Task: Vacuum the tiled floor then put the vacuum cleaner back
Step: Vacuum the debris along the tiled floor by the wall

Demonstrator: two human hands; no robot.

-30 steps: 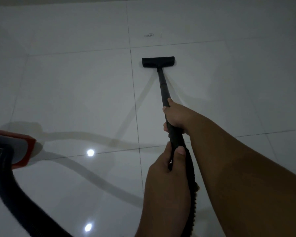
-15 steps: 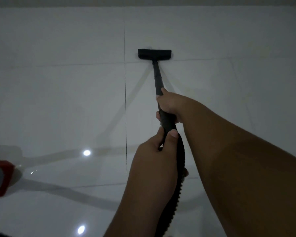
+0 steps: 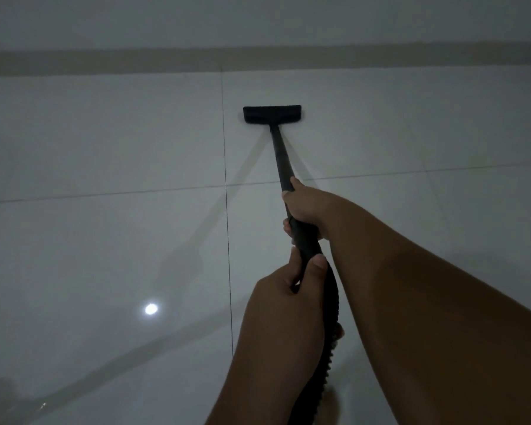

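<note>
Glossy pale tiled floor (image 3: pixel 105 240) across the frame, beige skirting (image 3: pixel 105 61) along the top. Black nozzle (image 3: pixel 272 114) flat on a tile, upper centre, near the skirting. Right hand (image 3: pixel 305 207) clamped on the wand (image 3: pixel 281 157); left hand (image 3: pixel 288 305) lower, wrapped round the ribbed hose (image 3: pixel 330 357).

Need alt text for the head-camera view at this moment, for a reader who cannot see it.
Two bare hands grip a black vacuum wand, the right hand ahead of the left hand, pushing its flat black floor nozzle across glossy white floor tiles toward a beige skirting strip. A black ribbed hose trails back from the wand.
</note>
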